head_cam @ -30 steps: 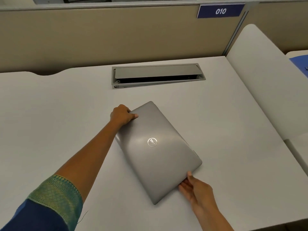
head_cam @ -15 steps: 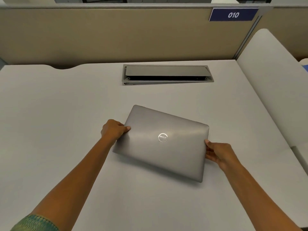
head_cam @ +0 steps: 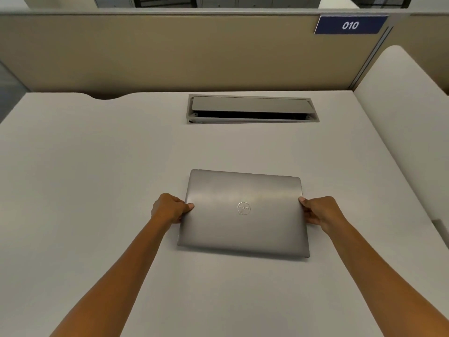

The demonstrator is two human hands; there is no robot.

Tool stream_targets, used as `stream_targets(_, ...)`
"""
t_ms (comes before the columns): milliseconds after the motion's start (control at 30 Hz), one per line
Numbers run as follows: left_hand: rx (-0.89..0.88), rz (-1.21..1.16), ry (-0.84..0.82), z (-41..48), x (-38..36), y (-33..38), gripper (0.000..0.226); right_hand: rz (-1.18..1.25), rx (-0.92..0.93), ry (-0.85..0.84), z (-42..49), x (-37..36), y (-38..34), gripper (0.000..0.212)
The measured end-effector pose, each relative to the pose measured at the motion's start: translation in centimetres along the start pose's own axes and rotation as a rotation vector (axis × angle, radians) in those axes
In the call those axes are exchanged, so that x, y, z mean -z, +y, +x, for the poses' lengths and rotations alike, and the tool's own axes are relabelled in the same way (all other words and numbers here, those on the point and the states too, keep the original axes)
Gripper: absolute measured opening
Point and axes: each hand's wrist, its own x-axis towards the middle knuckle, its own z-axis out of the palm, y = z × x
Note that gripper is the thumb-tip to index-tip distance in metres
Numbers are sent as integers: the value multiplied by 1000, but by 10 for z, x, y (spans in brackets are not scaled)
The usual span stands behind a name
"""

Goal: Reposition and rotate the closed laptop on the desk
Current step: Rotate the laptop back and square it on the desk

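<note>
A closed silver laptop [head_cam: 243, 229] with a round logo on its lid lies flat on the white desk [head_cam: 97, 178], its long edges nearly parallel to the desk's front. My left hand [head_cam: 170, 208] grips its left short edge, thumb on the lid. My right hand [head_cam: 319, 210] grips the right short edge the same way, fingers curled under the side. The laptop sits slightly right of the desk's middle, a little nearer than the cable hatch.
A grey cable hatch [head_cam: 252, 109] with its flap ajar is set into the desk behind the laptop. A beige partition [head_cam: 170, 52] with a blue "010" sign [head_cam: 349, 25] closes off the back. A second white desk [head_cam: 408, 117] adjoins on the right.
The laptop has turned from a steep diagonal to nearly square with the desk. My right hand moved from its near corner to its right edge; my left hand stayed on the left edge.
</note>
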Motion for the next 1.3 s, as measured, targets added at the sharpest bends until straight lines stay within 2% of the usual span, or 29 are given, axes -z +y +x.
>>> stream_targets(367,-11,153,17,-8,-2,-1,29,-133,69,100,4,-5,4,24)
stream_targets(567,-23,209,6,-9,-2,-7,29,-169,88,147,3,-4,11,26)
stream_targets(833,-27,239,-10,-15,-2,-10,37,-265,169,151,-3,-4,18,9)
stream_targets(1000,-26,232,6,-15,-4,-15,35,-322,220,203,-3,-8,24,28)
stream_targets(1300,-33,257,0,-12,-6,-15,34,-347,247,271,-8,-7,32,29)
